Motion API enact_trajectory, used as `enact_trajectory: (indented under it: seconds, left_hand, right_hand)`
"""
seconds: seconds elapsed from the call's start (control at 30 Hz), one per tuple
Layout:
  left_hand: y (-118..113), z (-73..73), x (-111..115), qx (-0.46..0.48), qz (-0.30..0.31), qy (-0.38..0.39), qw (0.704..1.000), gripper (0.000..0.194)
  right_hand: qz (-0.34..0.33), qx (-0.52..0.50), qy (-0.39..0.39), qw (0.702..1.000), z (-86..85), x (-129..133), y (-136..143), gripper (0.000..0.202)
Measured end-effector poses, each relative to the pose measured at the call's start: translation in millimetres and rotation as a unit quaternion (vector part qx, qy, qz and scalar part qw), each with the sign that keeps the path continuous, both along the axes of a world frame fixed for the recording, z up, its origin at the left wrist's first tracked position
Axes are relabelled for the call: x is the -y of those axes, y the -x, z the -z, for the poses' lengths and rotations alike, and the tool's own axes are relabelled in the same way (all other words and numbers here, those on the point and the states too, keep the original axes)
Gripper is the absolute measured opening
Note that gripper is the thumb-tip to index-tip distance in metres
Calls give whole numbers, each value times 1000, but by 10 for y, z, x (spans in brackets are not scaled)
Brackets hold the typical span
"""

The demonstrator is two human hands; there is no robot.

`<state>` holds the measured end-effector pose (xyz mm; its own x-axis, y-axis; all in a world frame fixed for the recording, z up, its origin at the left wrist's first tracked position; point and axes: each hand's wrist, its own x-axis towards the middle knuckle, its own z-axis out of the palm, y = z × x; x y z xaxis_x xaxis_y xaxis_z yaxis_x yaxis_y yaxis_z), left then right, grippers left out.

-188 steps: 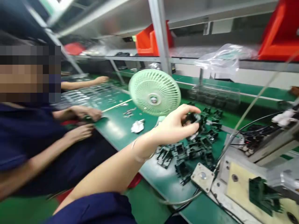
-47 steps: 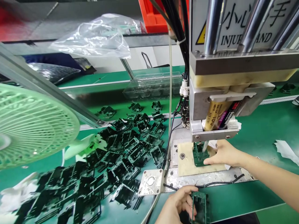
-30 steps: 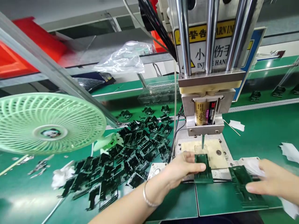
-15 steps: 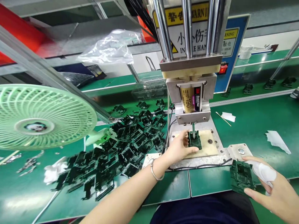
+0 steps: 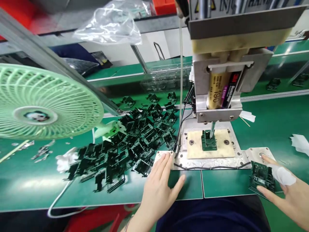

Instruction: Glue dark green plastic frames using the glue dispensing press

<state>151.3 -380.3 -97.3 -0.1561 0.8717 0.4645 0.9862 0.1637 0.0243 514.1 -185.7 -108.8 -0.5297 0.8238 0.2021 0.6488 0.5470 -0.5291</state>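
My left hand (image 5: 161,185) lies flat, fingertips on the metal plate (image 5: 166,155) at the left of the press base. It holds nothing. My right hand (image 5: 285,190) grips a black plastic housing (image 5: 262,177) between thumb and fingers, a finger reaching onto the round button (image 5: 262,155) on the right plate. White tissue (image 5: 282,174) is around its fingers. Another black plastic housing (image 5: 209,145) sits on the cream fixture block (image 5: 193,151), with the nozzle (image 5: 212,129) of the adhesive cartridge (image 5: 222,90) down at it. Whether the tip touches cannot be made out.
Many black housings (image 5: 142,141) lie heaped left of the press. A green fan (image 5: 43,109) juts in at the left. White paper scraps (image 5: 300,145) lie at the right. A black cable (image 5: 210,168) runs along the base's front edge.
My left hand has let go of the housing on the fixture and moved left and down to the left plate. My right hand keeps its housing, finger still at the button. The camera view has shifted.
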Motion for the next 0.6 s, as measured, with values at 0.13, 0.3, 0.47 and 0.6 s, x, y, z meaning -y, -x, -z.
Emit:
enact_trajectory:
  seconds: [0.13, 0.3, 0.47, 0.6]
  left_hand:
    - [17, -93, -77, 62, -37, 19, 997, 59]
    - [47, -71, -82, 70, -18, 10, 997, 56]
    - [63, 32, -19, 25, 7, -17, 1000, 52]
    - [25, 116, 11, -19, -15, -55, 998, 54]
  right_hand:
    - [-63, 1, 36, 997, -237, 213, 216, 73]
    - [-55, -54, 18, 997, -327, 408, 553, 81]
    - [30, -52, 1, 998, -187, 167, 454, 71]
    - [29, -49, 18, 998, -98, 92, 310, 67]
